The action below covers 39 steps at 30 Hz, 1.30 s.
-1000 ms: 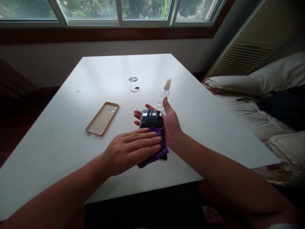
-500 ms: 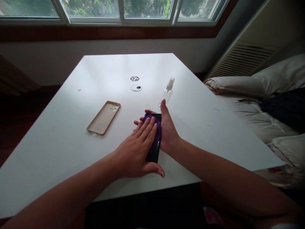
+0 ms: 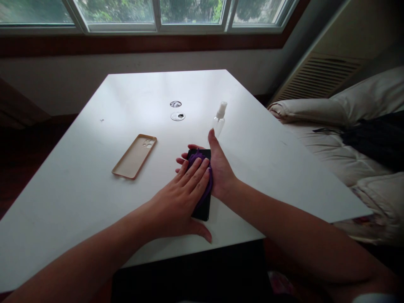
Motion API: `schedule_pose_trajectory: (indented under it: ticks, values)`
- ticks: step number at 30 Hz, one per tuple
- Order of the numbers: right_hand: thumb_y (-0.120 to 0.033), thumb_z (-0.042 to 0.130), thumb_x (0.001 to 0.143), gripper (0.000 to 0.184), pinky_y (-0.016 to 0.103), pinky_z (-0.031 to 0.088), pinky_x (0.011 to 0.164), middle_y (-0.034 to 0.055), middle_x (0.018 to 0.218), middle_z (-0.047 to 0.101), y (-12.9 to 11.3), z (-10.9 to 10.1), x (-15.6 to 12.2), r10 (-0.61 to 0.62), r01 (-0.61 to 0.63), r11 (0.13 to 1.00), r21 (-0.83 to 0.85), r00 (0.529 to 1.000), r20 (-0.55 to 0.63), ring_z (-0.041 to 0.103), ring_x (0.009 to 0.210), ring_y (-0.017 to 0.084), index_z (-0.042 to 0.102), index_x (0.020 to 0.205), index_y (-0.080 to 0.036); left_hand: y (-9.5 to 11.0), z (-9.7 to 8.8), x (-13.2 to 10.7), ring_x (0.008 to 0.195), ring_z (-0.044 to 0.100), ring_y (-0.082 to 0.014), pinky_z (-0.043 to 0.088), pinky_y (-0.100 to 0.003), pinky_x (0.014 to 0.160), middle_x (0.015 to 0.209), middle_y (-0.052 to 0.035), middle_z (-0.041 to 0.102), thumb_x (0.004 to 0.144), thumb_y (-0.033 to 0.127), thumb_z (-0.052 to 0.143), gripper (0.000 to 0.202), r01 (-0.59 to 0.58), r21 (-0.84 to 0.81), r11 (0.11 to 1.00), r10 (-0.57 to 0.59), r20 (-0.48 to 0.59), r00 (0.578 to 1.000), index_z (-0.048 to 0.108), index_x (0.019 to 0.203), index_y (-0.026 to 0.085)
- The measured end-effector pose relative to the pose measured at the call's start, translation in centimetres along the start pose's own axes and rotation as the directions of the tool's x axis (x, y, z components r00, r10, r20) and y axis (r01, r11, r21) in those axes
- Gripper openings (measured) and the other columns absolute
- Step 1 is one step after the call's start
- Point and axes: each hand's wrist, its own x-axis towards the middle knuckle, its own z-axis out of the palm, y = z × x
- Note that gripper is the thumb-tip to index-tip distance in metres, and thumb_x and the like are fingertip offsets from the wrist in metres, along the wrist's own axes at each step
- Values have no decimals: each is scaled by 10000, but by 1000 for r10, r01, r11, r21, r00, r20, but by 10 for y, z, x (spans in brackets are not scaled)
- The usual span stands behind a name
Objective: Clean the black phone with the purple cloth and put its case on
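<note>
My right hand (image 3: 222, 174) cradles a black smartphone (image 3: 203, 211) from below, its fingertips showing past the far left side and its thumb pointing up. On the phone's face lies a crumpled purple cloth (image 3: 197, 155). My left hand (image 3: 173, 202) rests flat over that cloth, fingers stretched out and thumb spread toward me past the phone's near end. Most of the phone's middle is hidden by this hand and the cloth. To the left on the table is a clear phone case with a tan rim (image 3: 134, 158). Just beyond my right thumb stands a clear spray bottle (image 3: 219, 120).
The white table (image 3: 78, 181) has two round fittings (image 3: 177, 116) set in its top toward the back. A cushioned beige seat (image 3: 328, 143) with dark fabric (image 3: 375, 141) on it stands at the right. Windows (image 3: 192, 12) run along the far wall.
My left hand and the cloth have slid slightly toward me along the phone, baring more of its far end. The whole view has shifted a little.
</note>
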Motion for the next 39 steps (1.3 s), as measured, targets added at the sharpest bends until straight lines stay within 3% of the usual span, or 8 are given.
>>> schedule_pose_trajectory:
  ticks: [7, 11, 15, 17, 21, 26, 33, 39]
  values:
    - [-851, 601, 744, 693, 494, 645, 757, 80, 833, 715, -21, 0, 3, -137, 137, 991, -3, 991, -7, 737, 848, 270, 620, 988, -203, 7, -10, 2, 1574, 28, -334, 59, -507, 1298, 1680, -177, 92, 853, 766, 545, 1131, -126, 52, 991, 124, 27, 992, 151, 1604, 17]
    - [-860, 574, 756, 685, 480, 647, 753, 69, 807, 711, -31, -1, 6, -215, 216, 976, 12, 976, -33, 737, 848, 268, 611, 980, -214, 8, -16, 2, 1577, 56, -308, 50, -471, 1304, 1677, -165, 117, 857, 816, 452, 1123, -144, 13, 990, 143, 26, 989, 172, 1602, 23]
    - [-845, 578, 770, 661, 472, 643, 752, 64, 815, 712, -29, 0, 7, -236, 237, 971, 19, 971, -47, 738, 857, 271, 602, 976, -217, 3, -17, -1, 1575, 46, -312, 0, -500, 1297, 1671, -177, 123, 823, 876, 369, 1169, -74, -68, 995, 75, 12, 997, 158, 1606, 33]
    - [-822, 609, 769, 641, 450, 640, 742, 64, 834, 721, -21, 2, 5, -214, 214, 977, 13, 976, -32, 739, 854, 269, 607, 985, -218, 0, -16, -2, 1572, 30, -324, -30, -531, 1287, 1670, -188, 111, 829, 868, 361, 1157, -7, -83, 997, 8, 7, 1000, 141, 1613, 47]
    - [-816, 647, 742, 629, 389, 627, 675, 59, 763, 720, 1, 8, -3, -30, 31, 999, -28, 999, 20, 734, 769, 255, 628, 930, -215, -9, -12, -4, 1571, 4, -334, -72, -580, 1264, 1667, -210, 81, 869, 830, 334, 1096, 128, -81, 988, -129, -10, 992, 140, 1612, 48]
    - [-844, 583, 768, 633, 388, 620, 705, 61, 698, 701, 17, 14, -10, 152, -148, 988, -41, 977, 152, 732, 799, 264, 649, 847, -219, -12, -11, -4, 1576, 7, -323, -122, -616, 1233, 1668, -211, 73, 925, 784, 273, 1024, 234, -85, 968, -238, -33, 971, 111, 1611, 41]
    - [-772, 647, 783, 561, 377, 620, 710, 50, 761, 713, 6, 9, -8, 59, -59, 998, -5, 996, 61, 731, 784, 240, 619, 871, -219, -8, -13, -4, 1572, -3, -342, -105, -616, 1240, 1671, -206, 63, 901, 785, 385, 1054, 149, -36, 988, -149, 20, 989, 99, 1621, 71]
    - [-763, 668, 774, 586, 388, 628, 698, 47, 781, 707, -9, 1, 0, -83, 82, 995, 54, 996, 13, 731, 758, 233, 603, 947, -207, -5, -13, -2, 1568, 14, -355, 54, -590, 1276, 1673, -193, 96, 836, 817, 477, 1137, 32, -40, 999, -30, 36, 999, 132, 1620, 70]
